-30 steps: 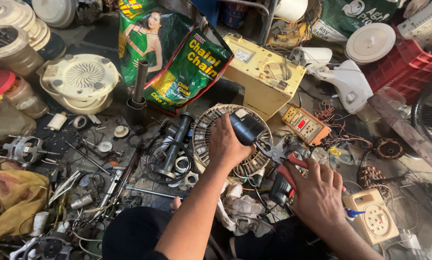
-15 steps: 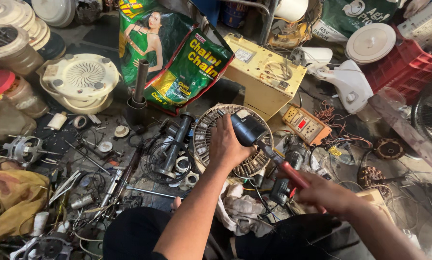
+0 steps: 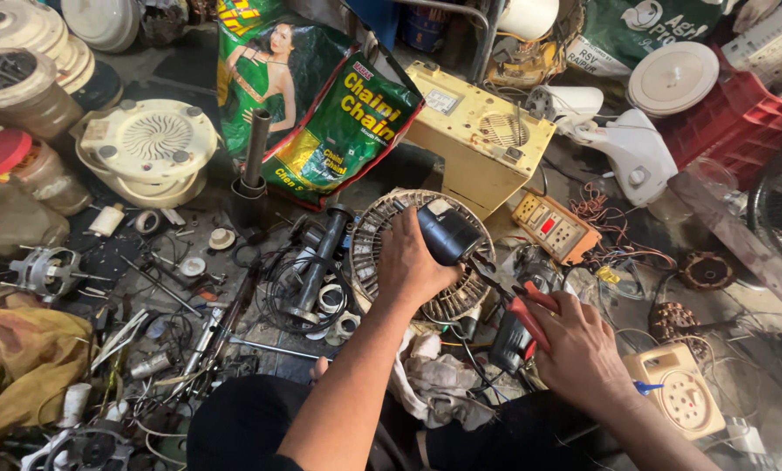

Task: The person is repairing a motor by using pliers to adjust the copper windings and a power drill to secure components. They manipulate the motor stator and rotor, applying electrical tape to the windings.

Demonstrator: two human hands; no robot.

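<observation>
Cluttered workshop floor (image 3: pixel 190 244), parts everywhere. Left hand (image 3: pixel 413 266) is wrapped around a black cylindrical part (image 3: pixel 447 231) over the round fan stator (image 3: pixel 382 240). Right hand (image 3: pixel 578 349) grips red-handled pliers (image 3: pixel 517 301), jaws at that part. Risks: pliers slipping into the windings, or loose wires (image 3: pixel 308 279) just left of the hands snagging.

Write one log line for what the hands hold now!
left hand: grips black cylinder | right hand: holds red-handled pliers | under: round wound coil
</observation>
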